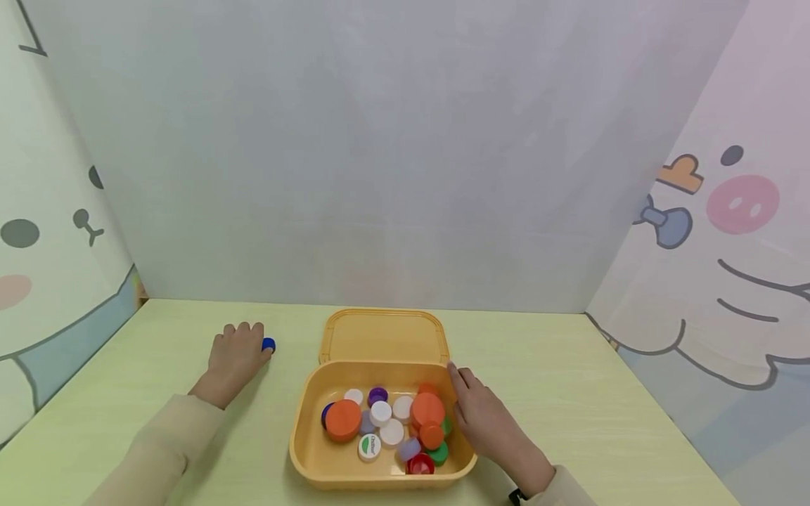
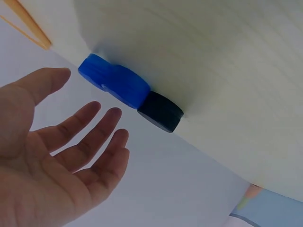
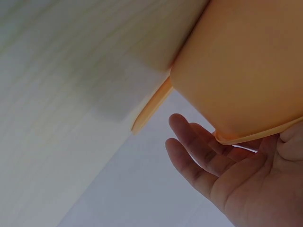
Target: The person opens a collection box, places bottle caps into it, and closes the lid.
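Observation:
My left hand (image 1: 233,357) is at the left of the table, its fingers spread and loosely bent. In the left wrist view a blue bottle cap (image 2: 125,86), a smaller blue cap (image 2: 94,71) and a black cap (image 2: 161,112) stand in a row just beyond its fingertips, apart from them. From the head, only one blue cap (image 1: 268,345) shows beside the hand. My right hand (image 1: 487,422) rests against the right rim of a yellow plastic box (image 1: 304,450), its fingers (image 3: 189,165) loosely extended outside the wall; its thumb is hidden.
Inside the box lie several caps, including orange (image 1: 344,421), white (image 1: 391,432), purple (image 1: 377,396), green (image 1: 438,453) and red (image 1: 420,464) ones. A yellow lid (image 1: 384,336) lies behind the box. A grey-white curtain (image 1: 380,154) borders the table's back edge.

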`<act>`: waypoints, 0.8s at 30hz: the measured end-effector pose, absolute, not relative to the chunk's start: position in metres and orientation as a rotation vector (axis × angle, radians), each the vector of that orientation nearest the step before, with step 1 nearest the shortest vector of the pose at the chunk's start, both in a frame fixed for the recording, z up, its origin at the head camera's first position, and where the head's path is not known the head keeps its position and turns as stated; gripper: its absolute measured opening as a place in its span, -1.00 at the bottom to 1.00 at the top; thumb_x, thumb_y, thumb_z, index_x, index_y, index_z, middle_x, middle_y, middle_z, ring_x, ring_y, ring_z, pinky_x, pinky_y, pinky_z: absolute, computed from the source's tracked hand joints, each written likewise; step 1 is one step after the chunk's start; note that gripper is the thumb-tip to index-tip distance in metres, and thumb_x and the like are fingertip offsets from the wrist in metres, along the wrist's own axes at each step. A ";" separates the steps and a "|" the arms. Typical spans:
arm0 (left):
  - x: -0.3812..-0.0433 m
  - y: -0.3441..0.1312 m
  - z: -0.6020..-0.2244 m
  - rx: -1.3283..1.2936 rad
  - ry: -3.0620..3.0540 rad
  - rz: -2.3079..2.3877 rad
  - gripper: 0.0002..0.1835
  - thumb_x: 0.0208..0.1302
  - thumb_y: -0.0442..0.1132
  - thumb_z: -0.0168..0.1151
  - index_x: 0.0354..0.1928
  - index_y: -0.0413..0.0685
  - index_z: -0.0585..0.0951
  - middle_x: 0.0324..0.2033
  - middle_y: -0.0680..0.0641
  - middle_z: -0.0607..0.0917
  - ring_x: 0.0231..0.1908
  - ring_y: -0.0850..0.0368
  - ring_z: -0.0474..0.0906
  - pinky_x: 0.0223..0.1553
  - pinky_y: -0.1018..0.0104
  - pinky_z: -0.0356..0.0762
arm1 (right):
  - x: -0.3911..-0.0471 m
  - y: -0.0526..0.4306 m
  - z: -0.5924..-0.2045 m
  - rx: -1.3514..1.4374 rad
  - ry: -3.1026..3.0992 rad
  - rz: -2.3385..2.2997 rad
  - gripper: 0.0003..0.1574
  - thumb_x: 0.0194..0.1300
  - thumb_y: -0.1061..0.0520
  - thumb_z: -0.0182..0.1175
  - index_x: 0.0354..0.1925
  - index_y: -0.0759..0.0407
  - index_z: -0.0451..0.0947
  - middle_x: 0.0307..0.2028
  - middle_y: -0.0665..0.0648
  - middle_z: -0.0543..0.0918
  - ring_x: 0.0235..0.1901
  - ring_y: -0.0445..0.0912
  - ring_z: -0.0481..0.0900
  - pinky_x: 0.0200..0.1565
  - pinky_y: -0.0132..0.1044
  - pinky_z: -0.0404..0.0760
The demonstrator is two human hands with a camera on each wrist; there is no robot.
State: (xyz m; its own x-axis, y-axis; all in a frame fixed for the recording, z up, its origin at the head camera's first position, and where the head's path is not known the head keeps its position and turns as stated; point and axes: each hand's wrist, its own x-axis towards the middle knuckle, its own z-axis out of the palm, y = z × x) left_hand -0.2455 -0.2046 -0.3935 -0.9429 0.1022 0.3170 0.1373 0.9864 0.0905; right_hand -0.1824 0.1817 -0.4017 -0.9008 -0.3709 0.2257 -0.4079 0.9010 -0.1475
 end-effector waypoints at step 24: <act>-0.256 -0.208 -0.405 -0.168 -2.866 -0.199 -0.66 0.08 -0.18 0.24 -0.41 -0.40 0.44 -0.52 -0.26 0.50 -0.45 -0.23 0.42 -0.42 -0.07 0.45 | -0.181 0.181 -0.400 0.590 -2.868 0.294 -0.38 0.27 0.23 -0.02 0.28 0.34 0.17 0.01 0.19 0.43 -0.21 -0.08 0.47 -0.11 -0.17 0.56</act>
